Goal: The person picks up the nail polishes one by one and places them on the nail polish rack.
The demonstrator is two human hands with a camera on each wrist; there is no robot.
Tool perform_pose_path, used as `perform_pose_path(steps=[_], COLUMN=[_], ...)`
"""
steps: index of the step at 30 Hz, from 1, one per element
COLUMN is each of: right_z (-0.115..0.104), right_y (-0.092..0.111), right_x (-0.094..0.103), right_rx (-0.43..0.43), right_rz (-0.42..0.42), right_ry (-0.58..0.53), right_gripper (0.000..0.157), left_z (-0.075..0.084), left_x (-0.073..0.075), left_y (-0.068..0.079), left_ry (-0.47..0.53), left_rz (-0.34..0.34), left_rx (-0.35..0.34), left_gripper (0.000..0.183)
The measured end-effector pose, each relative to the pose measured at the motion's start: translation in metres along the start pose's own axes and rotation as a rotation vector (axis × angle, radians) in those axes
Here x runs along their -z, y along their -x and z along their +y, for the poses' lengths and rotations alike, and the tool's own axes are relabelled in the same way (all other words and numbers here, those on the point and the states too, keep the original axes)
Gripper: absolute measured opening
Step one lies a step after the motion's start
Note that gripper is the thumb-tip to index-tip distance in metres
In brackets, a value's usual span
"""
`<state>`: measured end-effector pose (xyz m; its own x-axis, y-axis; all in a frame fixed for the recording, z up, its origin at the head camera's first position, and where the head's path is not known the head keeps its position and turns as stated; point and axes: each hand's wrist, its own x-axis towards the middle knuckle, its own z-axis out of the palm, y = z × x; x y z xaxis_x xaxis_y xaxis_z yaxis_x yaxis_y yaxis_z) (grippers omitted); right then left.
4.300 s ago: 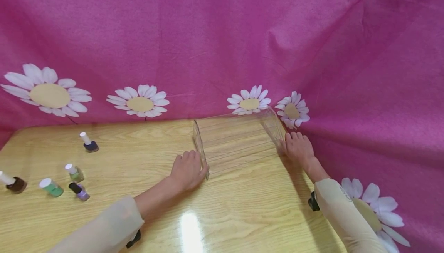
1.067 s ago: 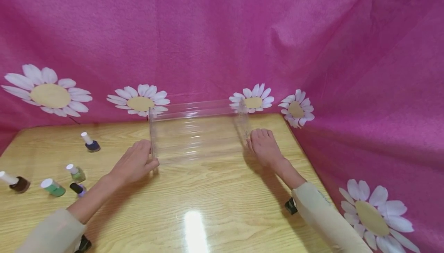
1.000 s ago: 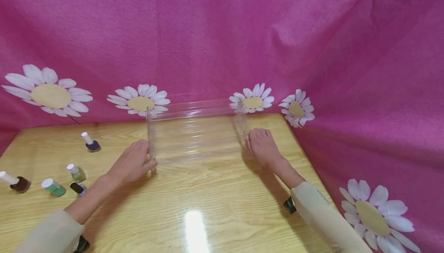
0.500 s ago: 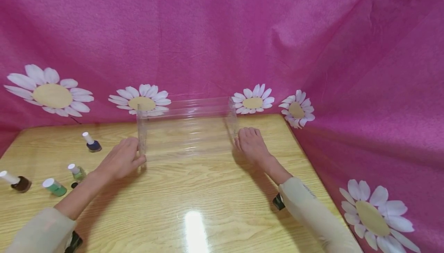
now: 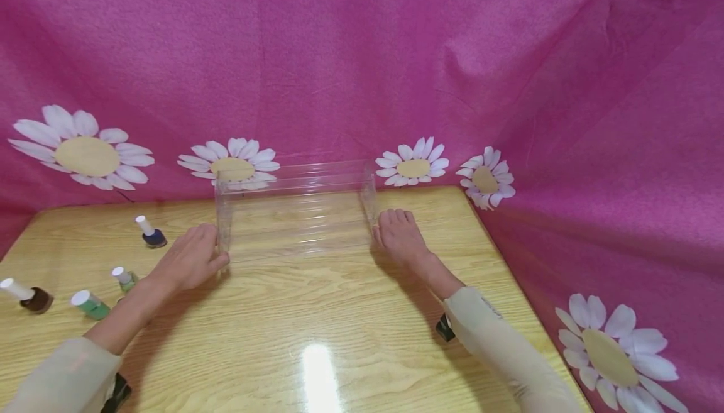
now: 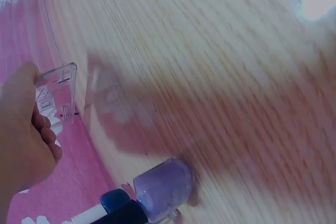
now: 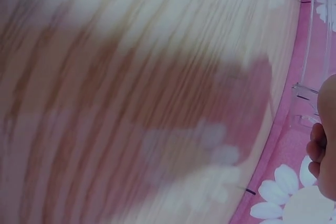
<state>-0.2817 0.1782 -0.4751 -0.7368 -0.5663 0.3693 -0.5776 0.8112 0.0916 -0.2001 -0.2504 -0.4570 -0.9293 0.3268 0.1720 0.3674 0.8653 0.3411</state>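
Observation:
A clear plastic tiered rack (image 5: pixel 300 181) spans the space between both hands at the back of the table, in front of the pink cloth. My left hand (image 5: pixel 189 259) grips its left end panel, thumb on the near side. At the opposite end, my right hand (image 5: pixel 403 237) holds the right panel with curled fingers. In the left wrist view, a corner of the rack (image 6: pixel 65 72) juts past the thumb. The right wrist view catches the rack's other end (image 7: pixel 304 95) beside the fingers, mostly cut off.
Nail polish bottles stand or lie at the left: dark blue (image 5: pixel 153 237), brown (image 5: pixel 37 300), green (image 5: pixel 93 306) and pale green (image 5: pixel 126 280). A purple bottle (image 6: pixel 167 188) lies close under my left wrist. Pink flowered cloth (image 5: pixel 339 73) hangs behind and right of the table.
Both hands have carried the rack leftward from the back right corner. It was slanted there and now runs nearly along the back edge. My left forearm now covers the purple bottle in the head view.

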Motion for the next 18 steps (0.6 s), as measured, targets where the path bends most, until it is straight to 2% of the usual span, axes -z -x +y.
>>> perform_pose_path(steps=[8,14,18], right_z=[-0.01,-0.015,-0.018], right_y=[-0.003,-0.004,-0.003], right_x=[-0.007,-0.01,-0.013], right_rx=[0.002,-0.011,-0.017], right_rz=[-0.04,-0.07,-0.055], right_ry=[0.023,-0.013,-0.03], right_gripper=[0.025,0.023,0.023], left_z=[-0.01,-0.015,-0.018], left_x=[0.002,0.001,-0.002], left_y=[0.002,0.005,0.006], left_ry=[-0.018,-0.008,-0.004], left_rz=[0.001,0.008,0.007], left_rx=[-0.013,-0.015,-0.012], left_gripper=[0.022,0.024,0.025])
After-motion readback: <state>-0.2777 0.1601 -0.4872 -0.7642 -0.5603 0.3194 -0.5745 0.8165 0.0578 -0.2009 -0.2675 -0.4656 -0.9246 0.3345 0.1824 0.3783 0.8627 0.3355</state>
